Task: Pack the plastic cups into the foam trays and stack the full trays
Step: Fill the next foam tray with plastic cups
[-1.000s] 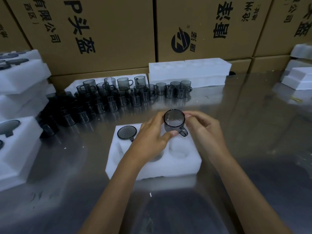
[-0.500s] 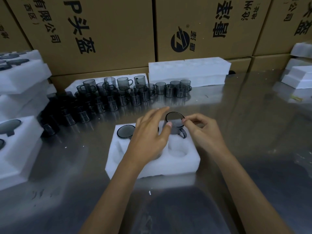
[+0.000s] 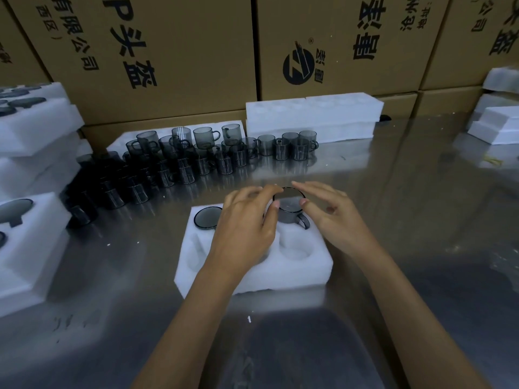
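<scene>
A white foam tray lies on the steel table in front of me. One smoky plastic cup sits sunk in its far left pocket. A second smoky cup stands partly down in the far right pocket, its handle pointing near right. My left hand pinches this cup's rim between thumb and index finger and covers the middle pockets. My right hand has straight fingers reaching past the rim, with its thumb touching the near edge. The near right pocket holds no cup.
Several loose smoky cups crowd the table behind the tray. Filled foam trays are stacked at the left, with another filled tray in front of them. Empty foam trays lie at the back and more foam at the right. Cardboard boxes wall the rear.
The cup has gone from held above the tray down into the far right pocket. My right fingers have straightened, and my left hand has come back onto the rim.
</scene>
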The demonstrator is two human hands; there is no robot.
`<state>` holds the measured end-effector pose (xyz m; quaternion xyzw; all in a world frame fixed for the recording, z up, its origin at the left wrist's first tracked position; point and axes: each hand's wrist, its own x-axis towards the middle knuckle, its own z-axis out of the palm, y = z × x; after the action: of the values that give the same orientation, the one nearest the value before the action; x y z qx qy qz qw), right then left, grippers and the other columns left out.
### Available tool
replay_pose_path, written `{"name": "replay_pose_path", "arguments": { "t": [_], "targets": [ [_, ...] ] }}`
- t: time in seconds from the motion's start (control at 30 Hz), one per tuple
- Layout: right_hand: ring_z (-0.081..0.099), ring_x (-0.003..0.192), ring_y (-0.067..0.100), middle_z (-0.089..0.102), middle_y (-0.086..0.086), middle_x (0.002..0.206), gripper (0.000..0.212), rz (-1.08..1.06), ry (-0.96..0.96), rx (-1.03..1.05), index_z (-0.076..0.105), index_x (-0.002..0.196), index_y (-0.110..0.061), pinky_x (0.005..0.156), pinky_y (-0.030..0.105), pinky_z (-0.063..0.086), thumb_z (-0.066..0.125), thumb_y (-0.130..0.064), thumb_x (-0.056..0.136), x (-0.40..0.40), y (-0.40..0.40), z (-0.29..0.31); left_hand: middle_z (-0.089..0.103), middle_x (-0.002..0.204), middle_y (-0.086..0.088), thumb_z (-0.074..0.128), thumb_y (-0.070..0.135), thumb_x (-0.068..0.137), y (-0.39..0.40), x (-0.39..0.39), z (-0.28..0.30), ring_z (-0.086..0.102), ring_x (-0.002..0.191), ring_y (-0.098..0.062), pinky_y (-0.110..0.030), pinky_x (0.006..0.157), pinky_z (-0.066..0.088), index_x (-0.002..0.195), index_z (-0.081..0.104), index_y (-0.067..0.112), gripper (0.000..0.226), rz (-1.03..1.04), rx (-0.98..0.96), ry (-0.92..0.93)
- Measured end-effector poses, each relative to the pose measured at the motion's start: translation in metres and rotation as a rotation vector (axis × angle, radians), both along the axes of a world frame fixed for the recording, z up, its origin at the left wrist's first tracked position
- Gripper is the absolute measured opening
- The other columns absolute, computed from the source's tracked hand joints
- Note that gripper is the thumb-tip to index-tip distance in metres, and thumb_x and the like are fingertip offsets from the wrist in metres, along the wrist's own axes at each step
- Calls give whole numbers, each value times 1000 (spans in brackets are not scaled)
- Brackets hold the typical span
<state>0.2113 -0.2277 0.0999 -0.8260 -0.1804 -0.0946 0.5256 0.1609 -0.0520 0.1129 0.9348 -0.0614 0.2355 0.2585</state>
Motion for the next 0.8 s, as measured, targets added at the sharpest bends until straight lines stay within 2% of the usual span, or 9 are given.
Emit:
{"name": "replay_pose_path", "arguments": {
  "t": [0.17, 0.3, 0.37, 0.43, 0.5, 0.57, 0.7, 0.8],
  "targets": [
    [30, 144, 13, 49, -7, 148, 35, 38, 50, -54, 61, 131, -42, 117, 51, 29, 58, -28, 100, -3, -6, 4, 62, 125, 1, 50, 32, 100, -1, 1, -1, 43, 119, -23, -28, 95, 32, 131, 54, 32, 31, 14, 26, -19],
    [23, 147, 8, 42, -15, 152, 33, 75, -7, -100, 62, 130, -39, 122, 45, 21, 57, -34, 98, -11, -11, 10, 63, 126, -4, 53, 26, 100, -1, 1, 0, 38, 120, -13, -27, 98, 29, 131, 57, 24, 31, -13, 36, -78],
    [15, 149, -2, 44, -20, 150, 29, 156, 5, -53, 66, 125, -34, 122, 38, 17, 56, -30, 99, -14, -15, 15, 62, 130, -8, 55, 21, 99, -4, -1, 1, 34, 127, -12, -33, 103, 32, 130, 60, 18, 31, -34, 71, -118],
    [15, 147, -7, 57, -15, 140, 26, 213, 27, 13, 74, 113, -27, 120, 31, 19, 55, -17, 100, -16, -17, 18, 64, 130, -8, 59, 18, 96, -5, -4, 1, 37, 130, -16, -36, 105, 36, 124, 65, 13, 29, -36, 113, -181],
    [21, 146, -5, 65, -9, 130, 29, 208, 42, 35, 79, 100, -23, 122, 36, 21, 53, -10, 97, -18, -18, 19, 69, 122, -6, 61, 14, 91, -5, -6, 1, 47, 127, -19, -34, 104, 37, 109, 71, 12, 21, -31, 130, -210],
    [23, 146, -4, 67, -8, 128, 30, 202, 63, 56, 80, 95, -22, 123, 40, 22, 52, -8, 96, -20, -16, 20, 72, 114, -2, 58, 13, 86, -3, -8, 3, 56, 122, -21, -33, 102, 35, 98, 72, 14, 19, -33, 135, -184],
    [23, 146, -3, 66, -6, 130, 36, 203, 75, 85, 79, 95, -21, 122, 35, 21, 48, -4, 98, -21, -17, 20, 73, 112, -2, 55, 10, 81, -3, -9, 4, 61, 118, -22, -36, 101, 39, 94, 74, 11, 24, -23, 138, -174],
    [23, 147, -1, 65, -5, 130, 43, 217, 95, 99, 79, 89, -27, 122, 35, 20, 45, -2, 99, -20, -18, 19, 73, 112, -3, 54, 7, 82, -3, -9, 2, 59, 119, -20, -32, 101, 36, 94, 73, 12, 23, -28, 137, -159]
  ]
}}
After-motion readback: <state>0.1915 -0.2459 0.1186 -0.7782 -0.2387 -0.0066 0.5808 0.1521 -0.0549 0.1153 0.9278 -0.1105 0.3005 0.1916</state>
